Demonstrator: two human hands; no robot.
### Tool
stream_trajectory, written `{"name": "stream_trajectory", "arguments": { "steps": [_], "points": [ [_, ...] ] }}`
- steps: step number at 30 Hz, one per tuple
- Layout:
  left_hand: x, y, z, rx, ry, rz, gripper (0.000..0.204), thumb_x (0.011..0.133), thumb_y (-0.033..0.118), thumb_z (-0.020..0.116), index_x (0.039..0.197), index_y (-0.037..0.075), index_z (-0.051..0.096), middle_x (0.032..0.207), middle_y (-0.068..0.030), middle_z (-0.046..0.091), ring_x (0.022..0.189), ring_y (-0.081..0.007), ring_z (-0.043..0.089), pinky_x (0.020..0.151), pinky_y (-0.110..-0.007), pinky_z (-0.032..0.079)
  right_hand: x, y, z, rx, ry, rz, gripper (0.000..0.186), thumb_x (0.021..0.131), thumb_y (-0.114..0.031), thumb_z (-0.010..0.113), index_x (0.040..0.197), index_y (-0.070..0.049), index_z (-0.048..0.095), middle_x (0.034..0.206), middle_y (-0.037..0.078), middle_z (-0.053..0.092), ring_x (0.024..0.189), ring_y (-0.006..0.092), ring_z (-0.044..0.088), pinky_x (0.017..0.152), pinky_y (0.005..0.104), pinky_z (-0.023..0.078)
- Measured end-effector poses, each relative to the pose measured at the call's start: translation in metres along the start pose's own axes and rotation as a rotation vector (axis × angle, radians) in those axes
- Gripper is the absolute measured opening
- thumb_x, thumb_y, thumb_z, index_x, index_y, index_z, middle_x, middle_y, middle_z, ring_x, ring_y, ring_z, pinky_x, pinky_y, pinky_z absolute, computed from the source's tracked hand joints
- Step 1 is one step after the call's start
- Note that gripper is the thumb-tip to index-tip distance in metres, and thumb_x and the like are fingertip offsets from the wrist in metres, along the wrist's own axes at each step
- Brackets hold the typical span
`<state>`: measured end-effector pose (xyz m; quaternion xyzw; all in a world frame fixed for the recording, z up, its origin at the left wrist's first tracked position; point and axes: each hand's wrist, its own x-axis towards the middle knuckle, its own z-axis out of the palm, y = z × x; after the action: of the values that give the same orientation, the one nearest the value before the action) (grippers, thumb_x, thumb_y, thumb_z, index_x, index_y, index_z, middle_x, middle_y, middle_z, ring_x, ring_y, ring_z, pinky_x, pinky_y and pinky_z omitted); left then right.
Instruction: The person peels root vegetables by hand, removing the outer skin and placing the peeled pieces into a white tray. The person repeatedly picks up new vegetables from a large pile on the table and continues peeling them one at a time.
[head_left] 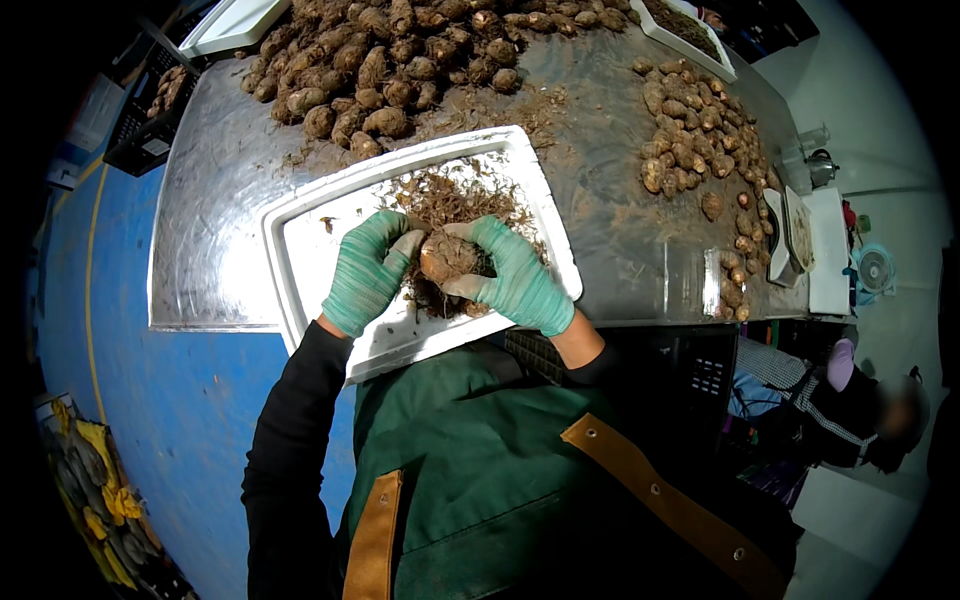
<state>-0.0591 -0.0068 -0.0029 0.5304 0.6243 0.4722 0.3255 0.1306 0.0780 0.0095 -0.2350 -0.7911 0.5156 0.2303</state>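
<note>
Scraps (440,195) inside the tray (310,270); tuber heap (380,70) behind it; second heap (700,130) farther right

"What do I have just off centre, toward eleven o'clock?"
"I see one rounded brown tuber with rough, fibrous skin (450,260), held over a white rectangular tray (310,262): left hand (368,275) at its nine o'clock, right hand (515,275) at three."
"How does its surface look to me?"
"Paler and smoother toward nine, darker and rougher toward three. I can't tell whether its underside touches anything."
</note>
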Motion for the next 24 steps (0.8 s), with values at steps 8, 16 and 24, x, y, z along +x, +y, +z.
{"name": "stream_trajectory", "arguments": {
  "steps": [8,16,24],
  "points": [
    [-0.005,-0.019,0.01,-0.179,0.204,-0.186,0.021,0.089,0.017,0.056,0.092,-0.003,0.061,0.068,-0.0039,0.057,0.061,-0.0093,0.048,0.057,-0.026,0.042,-0.002,0.004,0.004,0.199,0.105,0.055,0.063,0.068,-0.025,0.077,0.118,0.002,0.05,0.107,0.012,0.055,0.102,0.0201,0.052,0.089,0.0321,0.041],
    [-0.015,0.02,0.025,-0.517,0.184,-0.366,0.031,0.087,0.019,0.06,0.104,-0.007,0.061,0.083,-0.006,0.065,0.072,-0.0064,0.055,0.065,-0.022,0.047,-0.001,0.004,0.014,-0.124,0.272,-0.128,0.052,0.067,-0.018,0.077,0.109,0.0,0.053,0.102,0.011,0.053,0.096,0.0244,0.055,0.084,0.0335,0.044],
    [-0.015,0.019,0.027,-0.473,0.243,-0.267,0.029,0.087,0.016,0.059,0.103,-0.008,0.061,0.082,-0.0077,0.065,0.071,-0.0078,0.056,0.064,-0.022,0.047,-0.003,0.005,0.021,-0.081,0.327,-0.119,0.052,0.066,-0.017,0.076,0.108,0.0,0.051,0.099,0.012,0.052,0.093,0.026,0.055,0.083,0.034,0.045]
  ]
}}
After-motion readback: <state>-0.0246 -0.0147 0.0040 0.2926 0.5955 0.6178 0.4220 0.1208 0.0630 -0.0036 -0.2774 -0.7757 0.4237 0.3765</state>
